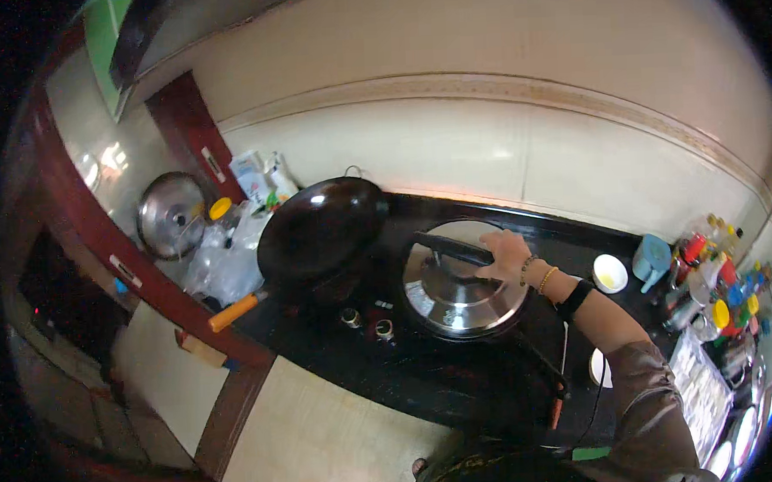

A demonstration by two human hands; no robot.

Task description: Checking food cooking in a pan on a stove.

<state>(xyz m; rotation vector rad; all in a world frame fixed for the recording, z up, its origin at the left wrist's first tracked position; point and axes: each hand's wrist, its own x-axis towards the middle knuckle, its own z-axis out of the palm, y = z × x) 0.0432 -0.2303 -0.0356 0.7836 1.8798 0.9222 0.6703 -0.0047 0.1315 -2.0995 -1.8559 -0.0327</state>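
My right hand [509, 255] is at one end of the black handle [451, 246] of a shiny metal lid [453, 302], with thumb and fingers on either side of it. The lid covers a dark pan on the black stove top [366, 377]; the pan's inside is hidden. From the pan a dark handle [546, 360] with a reddish-brown end runs towards me. Left of the lid a dark wok [324, 227] leans tilted, its orange handle [234, 312] pointing to the lower left. Two control knobs [384, 330] sit between me and the burners. My left hand is out of view.
Right of the lid stand a small white bowl [610, 274] with yellowish contents, a blue-green container [652, 260] and several bottles and jars. Clear plastic bags [229, 270] lie left of the wok. Another round metal lid [173, 215] stands upright behind them. A tiled wall [420, 142] closes the back.
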